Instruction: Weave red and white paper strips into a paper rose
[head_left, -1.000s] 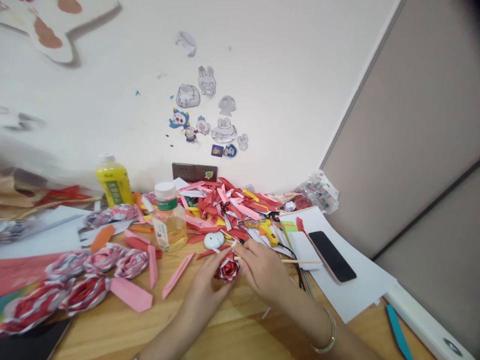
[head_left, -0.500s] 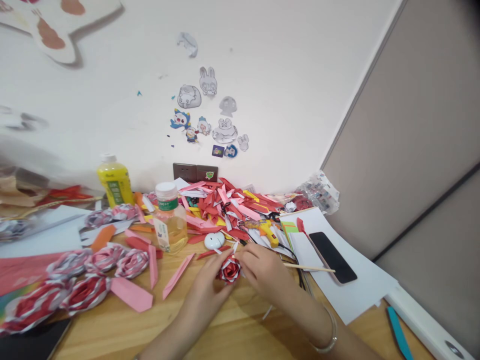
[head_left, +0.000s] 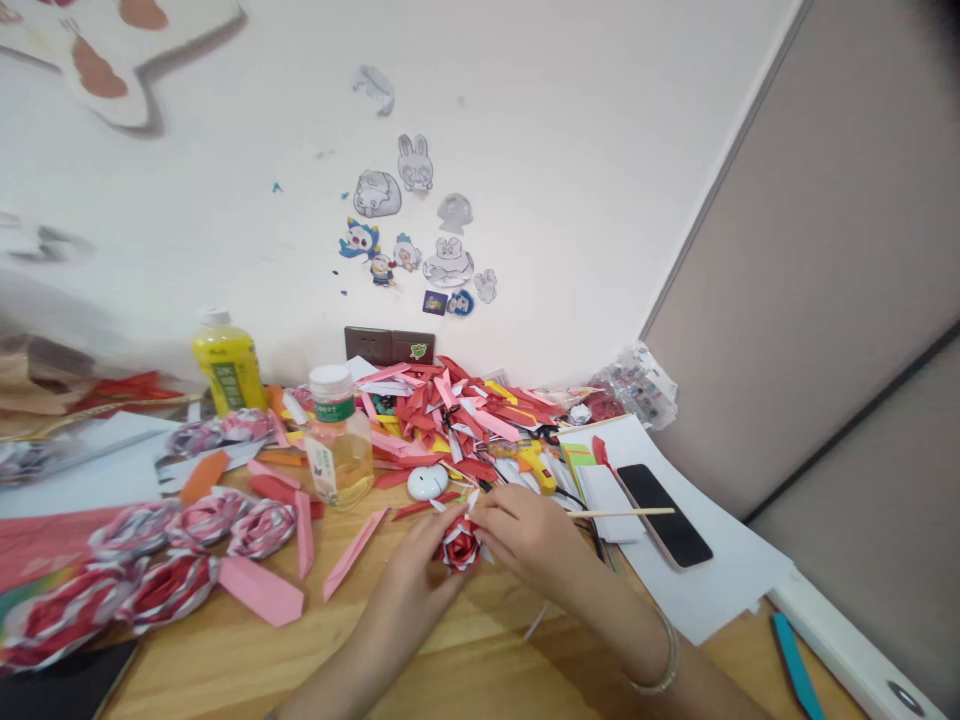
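A red and white folded paper rose (head_left: 459, 545) is held above the front of the wooden table. My left hand (head_left: 420, 555) is closed round its left side, thumb underneath. My right hand (head_left: 521, 535) pinches at the rose's upper right edge, its fingertips touching the paper. A thin wooden stick (head_left: 622, 513) pokes out to the right from behind my right hand, apparently held in it; its other end is hidden. Behind the hands lie a white earbud case (head_left: 427, 483) and a heap of red, pink and white folded paper strips (head_left: 450, 410).
A drink bottle (head_left: 341, 450) and a yellow bottle (head_left: 227, 365) stand on the left. Paper rosettes (head_left: 169, 585) lie at the front left. A yellow glue gun (head_left: 536, 467), a phone (head_left: 666, 515) on white paper (head_left: 701, 600) and a blue tool (head_left: 795, 665) are on the right.
The stick's free end has tipped slightly upward and now lies more level over the phone. The rose has turned a little in my fingers. Both hands stay in nearly the same place.
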